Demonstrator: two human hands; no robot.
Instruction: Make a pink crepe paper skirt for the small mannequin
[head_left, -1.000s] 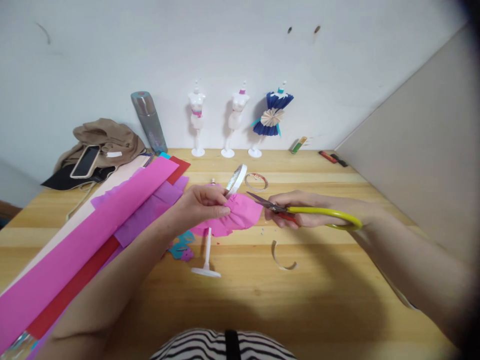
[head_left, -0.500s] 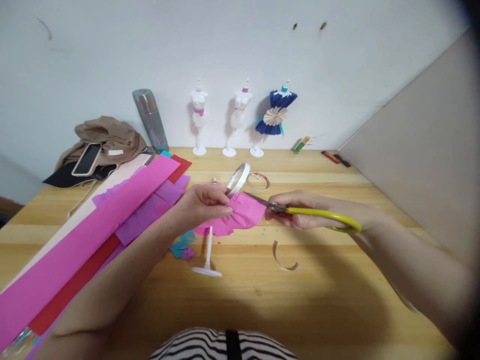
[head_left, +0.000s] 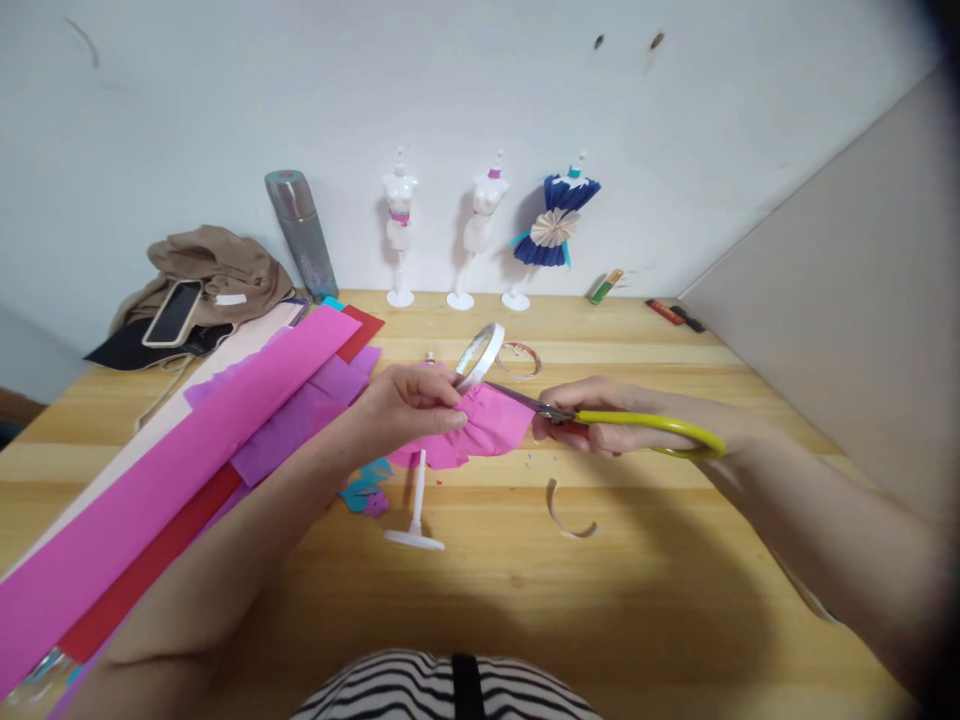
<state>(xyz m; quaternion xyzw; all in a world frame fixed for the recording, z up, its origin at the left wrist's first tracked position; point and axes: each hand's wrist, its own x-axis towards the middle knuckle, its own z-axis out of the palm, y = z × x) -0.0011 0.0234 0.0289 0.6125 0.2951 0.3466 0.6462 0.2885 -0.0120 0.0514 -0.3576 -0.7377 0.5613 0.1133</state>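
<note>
My left hand (head_left: 409, 410) is closed, pinching the gathered end of a pink crepe paper piece (head_left: 496, 422) between thumb and fingers. A roll of white tape (head_left: 481, 358) shows right behind those fingertips; whether they touch it I cannot tell. In my right hand (head_left: 592, 430) are scissors (head_left: 637, 418) with yellow handles, their blades pointing left along the paper's upper edge. My right fingertips are at the paper's right edge. Behind and below my left hand stands a small mannequin on a white stand (head_left: 418, 510), with pink paper about it, its body mostly hidden.
Pink paper sheets (head_left: 187, 455) and other coloured sheets lie at left, near a phone (head_left: 174, 312), a cap and a flask (head_left: 304, 235). Small mannequins (head_left: 480, 225) line the wall, one in a blue paper dress (head_left: 551, 255). A curled strip (head_left: 562, 515) lies in front.
My hands, the scissors and the pink paper keep nearly the same positions. The background sits slightly higher in the view.
</note>
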